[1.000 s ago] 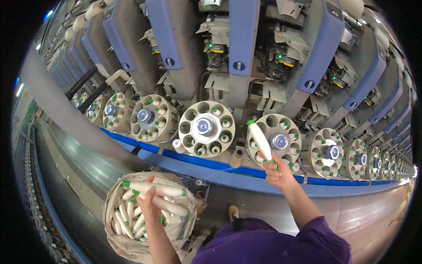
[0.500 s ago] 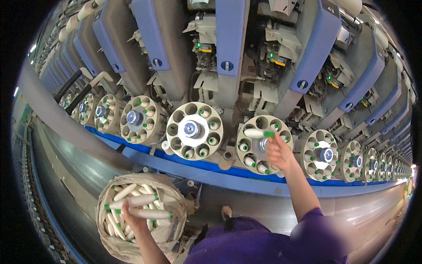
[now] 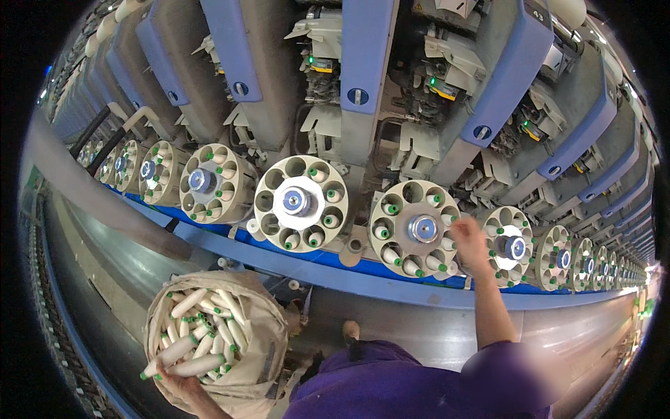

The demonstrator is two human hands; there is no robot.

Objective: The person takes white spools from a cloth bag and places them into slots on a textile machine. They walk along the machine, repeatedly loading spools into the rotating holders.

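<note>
My left hand (image 3: 180, 388) is closed around two white yarn bobbins with green ends, an upper bobbin (image 3: 171, 355) and a lower bobbin (image 3: 199, 366). It is over the near left side of a cloth sack (image 3: 264, 335) heaped with similar bobbins. Out to the right, my right hand (image 3: 472, 246) is at the right edge of a round bobbin magazine (image 3: 423, 208), between it and the neighbouring magazine (image 3: 511, 222). Motion blurs its fingers, so I cannot tell what they hold. Bobbins stand green end up in most of the magazine's pockets; one pocket at its top looks empty.
Another round magazine (image 3: 296, 183), partly filled, stands left of centre, and more run along both sides of the row. Behind them rise blue-fronted machine units (image 3: 359, 56). A blue rail (image 3: 363, 283) runs below the row. A grey post (image 3: 105, 199) slants at the left.
My right hand has moved right and slightly down from the magazine's upper middle; the bobbin it held no longer shows. My left hand has moved down and left with its two bobbins.
</note>
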